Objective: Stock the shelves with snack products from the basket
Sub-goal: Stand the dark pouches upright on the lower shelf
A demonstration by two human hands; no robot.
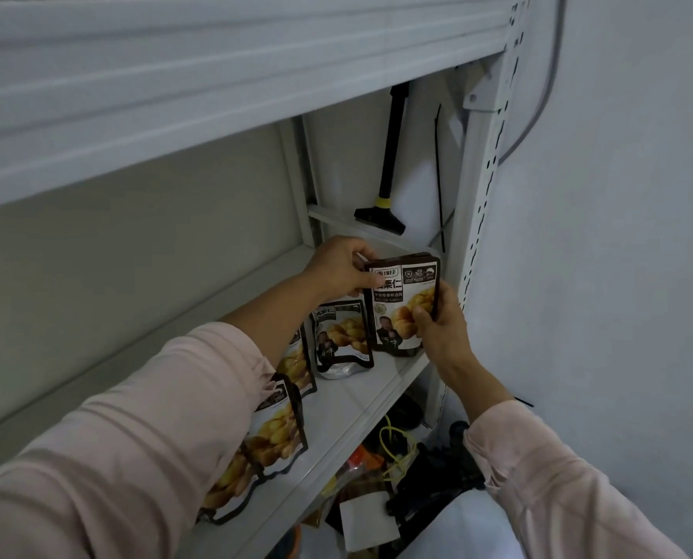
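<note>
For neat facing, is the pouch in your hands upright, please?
Upright: pouch stands on the shelf, top edge up, label facing out.

Single view, head-worn, wide-angle. The lens sits close to the shelving and faces forward, down and rightward along the shelf (361,401). The upper shelf (175,94) crowds the top left, very near, its edge running diagonally. Sleeved forearms enter from both bottom corners. The left hand (338,270) and right hand (443,328) grip a snack pouch (403,304) just right of centre, at arm's reach. The wall (619,236) fills the right side, and floor clutter (397,470) shows under the shelf.
</note>
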